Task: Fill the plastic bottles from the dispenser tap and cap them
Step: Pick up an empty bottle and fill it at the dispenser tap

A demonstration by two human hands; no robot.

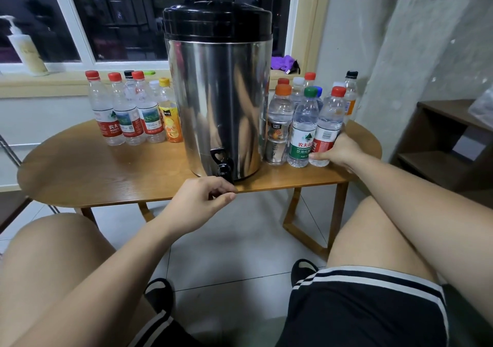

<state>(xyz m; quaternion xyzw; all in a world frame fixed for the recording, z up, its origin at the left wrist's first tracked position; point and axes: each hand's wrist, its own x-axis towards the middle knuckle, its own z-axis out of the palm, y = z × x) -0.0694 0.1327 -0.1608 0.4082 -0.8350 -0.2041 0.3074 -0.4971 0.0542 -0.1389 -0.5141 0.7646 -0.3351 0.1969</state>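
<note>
Dispenser (218,101) of shiny steel with a black lid stands near the front edge of a round wooden table (93,170), and its black tap (222,165) points toward the person. Just in front of the tap, at the table edge, is the left hand (200,200). Its fingers are curled and the thumb lies against the forefinger, but I cannot tell if it holds something small.

To the right of the dispenser stands a group of capped bottles. The right hand (338,152) grips the front one, a red-capped bottle (329,122), low on its label. This bottle stands on the table, touching a green-capped bottle (302,130).

To the left of the dispenser, further back, stand more capped bottles (125,112), with a yellow-capped juice bottle (170,117) just beside the dispenser. Behind the dispenser is a dark window (120,13).
</note>
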